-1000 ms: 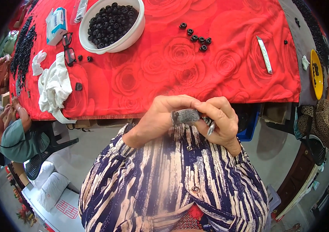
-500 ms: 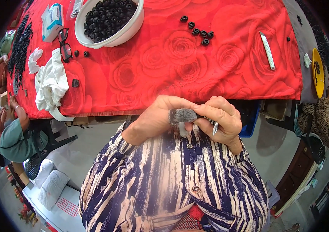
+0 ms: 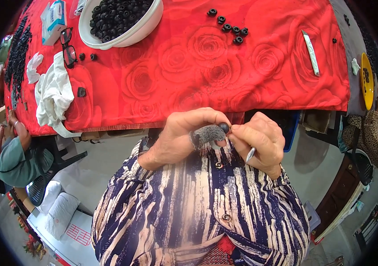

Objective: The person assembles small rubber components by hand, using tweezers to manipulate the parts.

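Lower centre of the frame: the left hand, its thumb in a grey knitted sleeve, pinches a dark round piece just beyond the near edge of the red-covered table. The right hand has thumb and forefinger pressed together against that piece; whether they grip anything finer cannot be told. A slim metal tool juts below its curled fingers. Likely faults: a loosened pinch could let the small, smooth-looking piece drop toward the lap or floor; a roll of the right wrist might bring the tool's tip against the left thumb.
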The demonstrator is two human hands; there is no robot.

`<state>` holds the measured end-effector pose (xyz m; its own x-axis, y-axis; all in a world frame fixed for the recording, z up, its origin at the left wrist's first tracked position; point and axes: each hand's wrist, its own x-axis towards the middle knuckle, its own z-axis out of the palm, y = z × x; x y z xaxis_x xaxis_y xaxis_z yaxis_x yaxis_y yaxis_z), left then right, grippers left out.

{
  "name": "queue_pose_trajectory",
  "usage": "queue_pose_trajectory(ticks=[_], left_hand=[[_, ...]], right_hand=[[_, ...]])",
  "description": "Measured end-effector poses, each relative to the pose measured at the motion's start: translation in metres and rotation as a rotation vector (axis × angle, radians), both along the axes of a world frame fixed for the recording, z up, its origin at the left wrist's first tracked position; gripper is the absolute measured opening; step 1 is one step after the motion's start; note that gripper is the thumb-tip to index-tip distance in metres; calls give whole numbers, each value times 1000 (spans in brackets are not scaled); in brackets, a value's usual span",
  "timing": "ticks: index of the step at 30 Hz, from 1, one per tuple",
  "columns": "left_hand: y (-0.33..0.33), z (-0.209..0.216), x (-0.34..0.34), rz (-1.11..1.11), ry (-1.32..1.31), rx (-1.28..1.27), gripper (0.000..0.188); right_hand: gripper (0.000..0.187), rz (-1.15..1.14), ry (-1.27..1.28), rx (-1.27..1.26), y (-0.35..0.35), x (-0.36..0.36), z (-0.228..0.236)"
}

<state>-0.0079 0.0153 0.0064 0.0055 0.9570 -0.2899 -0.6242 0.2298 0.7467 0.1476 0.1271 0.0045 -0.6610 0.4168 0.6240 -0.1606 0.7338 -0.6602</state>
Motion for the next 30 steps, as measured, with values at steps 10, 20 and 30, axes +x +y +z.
queue_pose_trajectory(ticks=[10,20,30], left_hand=[[1,-2,1,38,191,60,20],[1,-2,1,14,107,-12,24],[-1,-7,-5,-45,-24,-113,24]], right_hand=[[19,77,-331,-561,1,10,11],[13,43,-379,-508,2,4,8],[14,57,-393,-512,3,2,5]])
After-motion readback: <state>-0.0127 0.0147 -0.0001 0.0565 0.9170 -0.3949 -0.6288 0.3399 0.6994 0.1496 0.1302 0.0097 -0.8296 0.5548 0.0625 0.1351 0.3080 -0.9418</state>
